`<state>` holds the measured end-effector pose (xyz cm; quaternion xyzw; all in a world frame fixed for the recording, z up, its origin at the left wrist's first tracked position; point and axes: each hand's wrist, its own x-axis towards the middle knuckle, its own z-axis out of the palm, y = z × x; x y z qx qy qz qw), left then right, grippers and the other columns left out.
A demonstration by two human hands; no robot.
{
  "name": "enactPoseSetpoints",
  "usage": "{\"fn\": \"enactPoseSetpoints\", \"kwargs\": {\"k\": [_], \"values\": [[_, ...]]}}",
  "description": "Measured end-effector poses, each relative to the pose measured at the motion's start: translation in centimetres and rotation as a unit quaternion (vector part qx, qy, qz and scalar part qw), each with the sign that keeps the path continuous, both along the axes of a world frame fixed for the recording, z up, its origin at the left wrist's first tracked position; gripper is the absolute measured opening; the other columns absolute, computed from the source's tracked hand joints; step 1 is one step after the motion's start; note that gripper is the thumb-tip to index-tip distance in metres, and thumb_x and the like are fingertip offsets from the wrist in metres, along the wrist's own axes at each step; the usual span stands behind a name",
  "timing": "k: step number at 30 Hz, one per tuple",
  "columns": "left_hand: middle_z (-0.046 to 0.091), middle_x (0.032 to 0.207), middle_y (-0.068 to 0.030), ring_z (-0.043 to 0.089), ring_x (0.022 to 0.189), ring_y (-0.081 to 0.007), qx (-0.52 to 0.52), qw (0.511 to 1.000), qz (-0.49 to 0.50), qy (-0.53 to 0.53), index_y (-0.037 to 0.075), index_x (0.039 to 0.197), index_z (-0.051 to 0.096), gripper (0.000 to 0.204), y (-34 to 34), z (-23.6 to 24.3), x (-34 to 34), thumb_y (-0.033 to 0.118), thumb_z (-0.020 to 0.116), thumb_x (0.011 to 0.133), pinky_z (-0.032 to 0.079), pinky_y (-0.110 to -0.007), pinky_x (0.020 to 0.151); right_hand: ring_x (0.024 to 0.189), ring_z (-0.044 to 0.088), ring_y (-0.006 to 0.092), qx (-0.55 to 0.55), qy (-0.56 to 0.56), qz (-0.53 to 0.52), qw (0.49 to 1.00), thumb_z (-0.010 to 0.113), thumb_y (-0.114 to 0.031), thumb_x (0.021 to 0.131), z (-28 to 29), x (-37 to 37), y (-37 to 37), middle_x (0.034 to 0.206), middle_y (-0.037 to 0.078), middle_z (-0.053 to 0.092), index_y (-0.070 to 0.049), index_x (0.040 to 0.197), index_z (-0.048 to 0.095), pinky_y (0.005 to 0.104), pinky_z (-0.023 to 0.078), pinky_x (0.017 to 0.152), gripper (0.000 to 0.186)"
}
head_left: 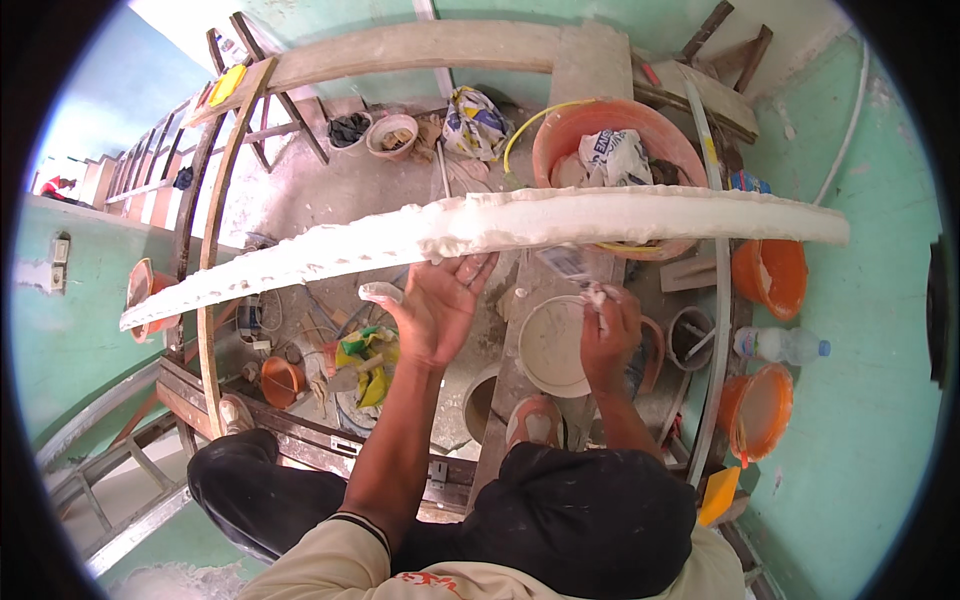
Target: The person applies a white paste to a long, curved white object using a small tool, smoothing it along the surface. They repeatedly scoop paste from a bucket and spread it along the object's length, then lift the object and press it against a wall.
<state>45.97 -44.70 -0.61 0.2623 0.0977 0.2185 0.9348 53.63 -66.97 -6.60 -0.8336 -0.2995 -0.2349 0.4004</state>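
A long white plaster moulding (560, 218) stretches across the view, with lumpy wet plaster along its edge. My left hand (437, 310) is palm up at the moulding's near edge, fingers stretched out and thumb apart; the fingertips meet or pass under it, and I cannot tell how much weight they bear. My right hand (610, 325) is closed round the plaster-smeared handle of a putty knife (568, 264), whose blade points toward the moulding. Below the right hand, a round bucket of pale plaster mix (550, 345) stands on a plank, partly covered by that hand.
A wooden rail (208, 300) and a metal rail (712, 370) run along either side. A large orange tub (545, 150) holding a bag stands beyond the moulding. Orange buckets (770, 400) and a plastic bottle (782, 345) are at right. A plank (420, 48) crosses the far side.
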Motion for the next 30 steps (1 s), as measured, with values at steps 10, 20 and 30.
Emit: {"fn": "enactPoseSetpoints", "kwargs": {"k": [10,20,30], "values": [[0.030,0.163,-0.0218,0.033,0.148,-0.0441,0.014,1.000,-0.005,0.002,0.006,0.159,0.019,0.150,-0.1,-0.2,0.1,0.100,0.057,0.050,0.018,-0.061,0.127,0.099,0.065,0.0363,0.036,-0.042,0.072,0.996,0.074,0.006,0.083,0.5,1.8,2.7,0.108,0.016,0.066,0.002,0.102,0.064,0.0442,0.053,0.084,0.021],[0.031,0.163,-0.0195,0.035,0.147,-0.0426,-0.003,1.000,0.017,-0.002,0.006,0.160,0.020,0.146,-0.1,-0.9,0.1,0.100,0.056,0.055,0.016,-0.059,0.127,0.099,0.065,0.0379,-0.010,-0.064,0.006,0.998,0.073,0.004,0.085,-0.8,1.2,-1.5,0.105,0.016,0.066,0.002,0.104,0.064,0.0449,0.054,0.082,0.020],[0.032,0.162,-0.0189,0.033,0.148,-0.0415,-0.006,1.000,0.027,0.001,0.009,0.160,0.025,0.143,-0.3,-0.4,0.3,0.101,0.055,0.054,0.016,-0.059,0.127,0.097,0.064,0.0364,0.067,0.046,-0.222,0.972,0.070,-0.002,0.093,-1.7,3.6,-7.7,0.104,0.018,0.064,0.003,0.114,0.061,0.0434,0.052,0.082,0.024]]}}
